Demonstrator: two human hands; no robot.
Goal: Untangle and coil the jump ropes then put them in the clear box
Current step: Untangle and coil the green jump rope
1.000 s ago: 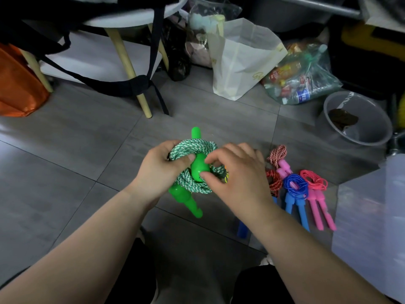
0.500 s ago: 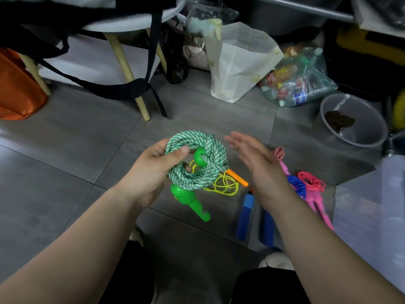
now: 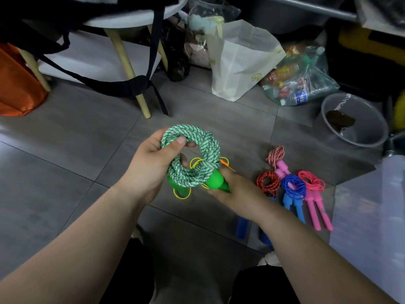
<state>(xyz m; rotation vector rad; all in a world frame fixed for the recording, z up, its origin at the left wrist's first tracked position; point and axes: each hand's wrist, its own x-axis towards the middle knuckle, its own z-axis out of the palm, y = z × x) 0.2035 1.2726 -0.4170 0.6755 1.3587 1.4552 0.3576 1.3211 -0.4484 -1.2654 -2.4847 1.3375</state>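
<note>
Right fingers (image 3: 230,177) dropped onto one green handle (image 3: 215,182), gripping; left fingers (image 3: 173,144) grip one coil (image 3: 192,132)

The clear box (image 3: 372,216) is cut off by the right edge, and only a hazy corner shows. A yellow rope (image 3: 181,195) lies mostly hidden behind the green-and-white coil (image 3: 197,148). One green handle (image 3: 215,181) disappears into the right hand (image 3: 238,191). A second green handle (image 3: 170,180) is nearly covered by the coil and the left hand (image 3: 151,165). The right forearm (image 3: 295,238) hides part of two blue handles (image 3: 241,227). Labels inside the plastic bag (image 3: 306,84) are too small to read.
</note>
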